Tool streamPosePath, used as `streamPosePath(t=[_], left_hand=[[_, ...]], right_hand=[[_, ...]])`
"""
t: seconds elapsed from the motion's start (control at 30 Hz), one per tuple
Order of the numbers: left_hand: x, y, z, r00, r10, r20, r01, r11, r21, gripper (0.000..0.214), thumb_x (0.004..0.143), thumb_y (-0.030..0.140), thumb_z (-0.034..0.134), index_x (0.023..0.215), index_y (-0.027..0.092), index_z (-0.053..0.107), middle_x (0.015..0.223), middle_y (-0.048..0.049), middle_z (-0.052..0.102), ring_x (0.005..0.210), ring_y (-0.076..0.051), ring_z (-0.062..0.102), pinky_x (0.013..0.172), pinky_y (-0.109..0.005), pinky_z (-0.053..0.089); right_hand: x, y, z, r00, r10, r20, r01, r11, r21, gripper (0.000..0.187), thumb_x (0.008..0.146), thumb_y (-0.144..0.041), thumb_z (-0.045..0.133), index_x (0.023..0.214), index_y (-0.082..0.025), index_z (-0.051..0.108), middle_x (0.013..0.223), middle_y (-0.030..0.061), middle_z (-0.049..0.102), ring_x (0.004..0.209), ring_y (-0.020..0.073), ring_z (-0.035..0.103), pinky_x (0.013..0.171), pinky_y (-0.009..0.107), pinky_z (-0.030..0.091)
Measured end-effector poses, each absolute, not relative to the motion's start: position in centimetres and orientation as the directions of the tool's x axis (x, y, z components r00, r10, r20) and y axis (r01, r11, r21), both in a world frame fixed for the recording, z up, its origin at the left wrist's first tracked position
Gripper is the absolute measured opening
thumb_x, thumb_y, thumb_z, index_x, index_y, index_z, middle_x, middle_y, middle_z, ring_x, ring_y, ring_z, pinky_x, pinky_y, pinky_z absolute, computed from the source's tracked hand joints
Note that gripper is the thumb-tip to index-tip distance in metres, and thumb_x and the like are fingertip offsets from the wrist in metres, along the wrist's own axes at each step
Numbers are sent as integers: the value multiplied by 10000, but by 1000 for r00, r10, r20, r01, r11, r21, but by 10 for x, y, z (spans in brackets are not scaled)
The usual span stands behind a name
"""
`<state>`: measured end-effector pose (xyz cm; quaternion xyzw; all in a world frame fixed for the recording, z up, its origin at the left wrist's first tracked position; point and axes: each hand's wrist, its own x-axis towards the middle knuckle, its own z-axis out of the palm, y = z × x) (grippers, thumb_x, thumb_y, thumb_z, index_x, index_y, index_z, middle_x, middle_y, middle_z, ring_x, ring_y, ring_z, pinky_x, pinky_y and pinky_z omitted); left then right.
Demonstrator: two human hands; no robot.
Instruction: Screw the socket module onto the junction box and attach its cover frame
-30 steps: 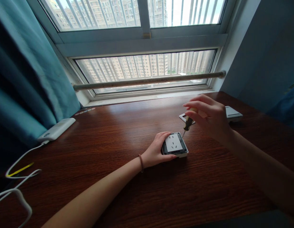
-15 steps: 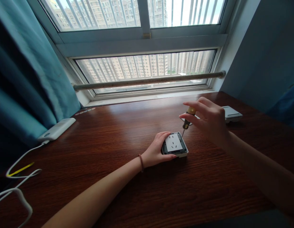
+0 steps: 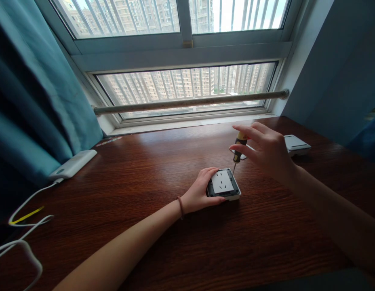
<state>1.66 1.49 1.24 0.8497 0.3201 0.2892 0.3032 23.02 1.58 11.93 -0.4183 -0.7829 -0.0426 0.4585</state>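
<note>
A white wall socket (image 3: pixel 223 184) in a dark frame lies flat on the brown wooden table (image 3: pixel 139 194). My left hand (image 3: pixel 199 192) grips the socket's left side, thumb along the front edge and fingers over the back. My right hand (image 3: pixel 268 151) pinches a small screwdriver (image 3: pixel 238 150) with a yellow and black handle. The screwdriver stands nearly upright, its tip at the socket's far right corner.
A white cover plate (image 3: pixel 296 144) lies behind my right hand, at the right. A white power bank (image 3: pixel 72 163) with white cables (image 3: pixel 26 210) sits at the left by a teal curtain (image 3: pixel 32 93). A window with a rail (image 3: pixel 190 102) runs along the table's far edge.
My right hand has turned round the screwdriver handle and the handle now stands more upright. The left hand and the socket have stayed put.
</note>
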Motion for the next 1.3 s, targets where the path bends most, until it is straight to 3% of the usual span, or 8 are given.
streamPosePath(t=[0.23, 0.37, 0.5, 0.77, 0.87, 1.07, 1.2, 1.3], left_hand=[[17, 15, 12, 622, 727, 290, 376, -602, 704, 787, 634, 454, 710, 1294, 202, 364, 1316, -127, 394, 1238, -288, 340, 1059, -466, 272], [17, 16, 11, 631, 716, 298, 364, -613, 701, 782, 642, 455, 705, 1297, 202, 360, 1317, -124, 396, 1239, -282, 340, 1064, -455, 273], [17, 16, 10, 634, 711, 305, 371, -625, 687, 785, 653, 464, 694, 1302, 188, 348, 1324, -126, 385, 1246, -267, 332, 1073, -433, 270], [16, 16, 11, 643, 707, 295, 377, -628, 681, 783, 657, 464, 690, 1301, 180, 346, 1323, -132, 383, 1248, -266, 331, 1074, -429, 272], [16, 16, 12, 643, 704, 301, 366, -629, 686, 780, 654, 458, 696, 1298, 188, 348, 1318, -125, 390, 1241, -265, 336, 1070, -430, 276], [17, 15, 12, 641, 706, 301, 365, -625, 690, 785, 653, 470, 692, 1299, 192, 344, 1319, -124, 384, 1239, -264, 335, 1072, -421, 271], [16, 16, 8, 637, 704, 313, 356, -629, 691, 808, 641, 464, 700, 1304, 199, 322, 1346, -137, 340, 1269, -287, 287, 1079, -451, 233], [17, 10, 16, 494, 782, 379, 365, -582, 726, 818, 594, 448, 732, 1267, 177, 356, 1391, -151, 230, 1319, -325, 157, 1098, -476, 126]], right_hand=[[238, 13, 127, -358, 764, 538, 375, 645, -666, 418, 814, -256, 575, 1226, -222, 512, 1030, 54, 654, 924, 203, 636, 807, 368, 537], [231, 13, 117, -84, 705, 704, 649, 575, -499, 348, 680, -358, 721, 972, -187, 640, 832, 61, 668, 728, 218, 642, 720, 392, 544], [228, 15, 114, -157, 597, 787, 742, 597, -304, 328, 752, -331, 654, 1033, -163, 625, 994, 120, 649, 897, 277, 618, 810, 435, 503], [220, 9, 120, -66, 789, 611, 363, 589, -722, 232, 769, -348, 634, 928, -182, 604, 849, 57, 677, 755, 190, 655, 688, 348, 558], [217, 8, 114, -11, 733, 680, 401, 626, -669, 352, 702, -363, 702, 990, -212, 567, 806, 24, 641, 698, 163, 630, 641, 322, 554], [222, 7, 115, -211, 528, 823, 619, 723, -305, 230, 786, -298, 625, 1001, -216, 629, 1064, 93, 592, 903, 213, 600, 788, 371, 521], [225, 3, 126, -301, 636, 710, 530, 731, -430, 280, 843, -213, 520, 1115, -199, 586, 1180, 96, 573, 1035, 231, 572, 848, 393, 518], [224, 3, 126, -211, 702, 681, 503, 675, -540, 200, 795, -251, 593, 978, -180, 628, 1093, 82, 622, 993, 225, 595, 834, 385, 536]])
